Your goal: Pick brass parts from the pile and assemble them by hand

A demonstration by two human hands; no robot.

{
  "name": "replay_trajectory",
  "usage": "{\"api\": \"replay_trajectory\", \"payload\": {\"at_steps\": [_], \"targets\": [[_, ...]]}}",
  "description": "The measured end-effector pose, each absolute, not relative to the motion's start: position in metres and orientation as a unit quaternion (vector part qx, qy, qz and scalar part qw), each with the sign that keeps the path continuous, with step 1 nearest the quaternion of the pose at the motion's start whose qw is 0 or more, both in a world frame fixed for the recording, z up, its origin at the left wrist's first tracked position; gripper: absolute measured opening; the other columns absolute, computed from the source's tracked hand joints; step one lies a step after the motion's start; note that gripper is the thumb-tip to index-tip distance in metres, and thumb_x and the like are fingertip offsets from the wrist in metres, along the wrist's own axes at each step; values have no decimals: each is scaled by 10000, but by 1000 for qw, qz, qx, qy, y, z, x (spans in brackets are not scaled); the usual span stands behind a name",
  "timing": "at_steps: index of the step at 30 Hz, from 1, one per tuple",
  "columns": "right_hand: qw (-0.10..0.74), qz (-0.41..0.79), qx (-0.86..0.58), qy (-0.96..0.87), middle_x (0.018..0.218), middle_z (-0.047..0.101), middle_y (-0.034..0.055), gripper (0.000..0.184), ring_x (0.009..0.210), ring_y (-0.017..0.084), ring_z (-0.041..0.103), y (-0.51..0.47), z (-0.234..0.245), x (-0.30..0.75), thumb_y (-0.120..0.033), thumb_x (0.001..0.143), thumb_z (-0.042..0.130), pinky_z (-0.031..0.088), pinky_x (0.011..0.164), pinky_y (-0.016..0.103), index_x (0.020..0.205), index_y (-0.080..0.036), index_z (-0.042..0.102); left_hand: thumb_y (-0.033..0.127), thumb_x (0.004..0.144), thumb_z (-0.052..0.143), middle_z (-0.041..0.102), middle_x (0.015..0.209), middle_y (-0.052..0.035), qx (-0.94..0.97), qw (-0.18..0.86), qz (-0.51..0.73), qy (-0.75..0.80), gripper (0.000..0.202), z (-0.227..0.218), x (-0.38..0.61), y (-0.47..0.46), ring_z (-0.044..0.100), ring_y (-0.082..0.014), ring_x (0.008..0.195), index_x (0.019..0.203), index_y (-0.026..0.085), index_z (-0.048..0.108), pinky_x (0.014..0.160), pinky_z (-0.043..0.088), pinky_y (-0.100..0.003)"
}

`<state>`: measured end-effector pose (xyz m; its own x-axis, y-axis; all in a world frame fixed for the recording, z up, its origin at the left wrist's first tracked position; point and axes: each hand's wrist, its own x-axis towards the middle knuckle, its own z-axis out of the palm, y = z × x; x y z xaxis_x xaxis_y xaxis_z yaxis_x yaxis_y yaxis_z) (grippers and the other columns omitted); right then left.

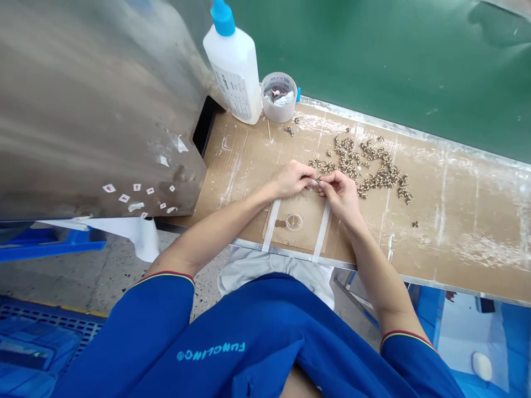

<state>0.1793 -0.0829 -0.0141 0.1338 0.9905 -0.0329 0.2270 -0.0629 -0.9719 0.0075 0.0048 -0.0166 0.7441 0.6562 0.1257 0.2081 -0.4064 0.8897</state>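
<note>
My left hand (pixel 293 179) and my right hand (pixel 342 194) meet over the cardboard-covered bench, fingertips pinched together. Between them is a small dark metal part (pixel 317 179), mostly covered by the fingers; its exact kind is too small to make out. Just beyond my right hand lies a loose spread of small brass-coloured metal parts (pixel 384 174). Nearer to me, below the hands, a small round clear dish (pixel 294 222) sits on a cardboard piece between two white tape strips, with a brown stain beside it.
A white bottle with a blue cap (pixel 234 72) stands at the back left, beside a tape-roll core (pixel 279 108) holding scraps. A thin stick (pixel 269 131) lies near them. A metal panel (pixel 103 110) borders the left; a green surface (pixel 373 61) lies beyond the cardboard (pixel 468 221).
</note>
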Motion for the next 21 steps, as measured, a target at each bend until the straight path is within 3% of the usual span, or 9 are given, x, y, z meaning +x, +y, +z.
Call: {"api": "replay_trajectory", "payload": {"at_steps": [3, 6, 9, 14, 18, 21], "targets": [[465, 427, -597, -495, 734, 690, -5, 364, 608, 157, 631, -83, -14, 176, -555, 789, 805, 603, 613, 342, 794, -240, 622, 185, 835, 615, 648, 635, 10, 808, 477, 219, 269, 165, -10, 7, 5, 557, -104, 630, 694, 134, 684, 659, 402, -226], [473, 422, -597, -491, 720, 702, -3, 295, 621, 164, 647, -82, -11, 176, -504, 797, 783, 609, 637, 347, 811, -235, 663, 203, 836, 664, 738, 774, -14, 803, 496, 187, 272, 110, 1, -2, 8, 629, -121, 719, 859, 137, 748, 709, 452, -231], [496, 327, -632, -497, 770, 731, 13, 160, 688, 172, 673, -75, -3, 198, -384, 820, 747, 608, 690, 350, 822, -230, 702, 236, 846, 677, 785, 899, -44, 791, 467, 208, 336, 148, 14, -23, 18, 666, -139, 785, 936, 154, 761, 750, 491, -251], [551, 118, -722, -402, 803, 740, 50, 46, 744, 193, 692, -64, 8, 292, -227, 787, 700, 604, 800, 399, 815, -194, 719, 259, 880, 621, 731, 726, -23, 743, 318, 328, 490, 171, 26, -56, 47, 596, -138, 662, 754, 181, 705, 688, 466, -276], [530, 86, -788, -301, 773, 728, 68, 47, 760, 217, 703, -68, 1, 356, -153, 744, 660, 607, 862, 445, 770, -174, 693, 246, 866, 611, 680, 642, -5, 734, 303, 332, 510, 184, 46, -60, 38, 567, -130, 605, 708, 181, 680, 637, 442, -274], [516, 112, -803, -277, 786, 740, 83, 44, 798, 243, 720, -71, -9, 376, -178, 720, 688, 610, 887, 476, 764, -174, 687, 308, 906, 626, 687, 676, -3, 750, 316, 341, 470, 208, 77, -72, -9, 596, -139, 640, 742, 201, 694, 625, 467, -276]]}}
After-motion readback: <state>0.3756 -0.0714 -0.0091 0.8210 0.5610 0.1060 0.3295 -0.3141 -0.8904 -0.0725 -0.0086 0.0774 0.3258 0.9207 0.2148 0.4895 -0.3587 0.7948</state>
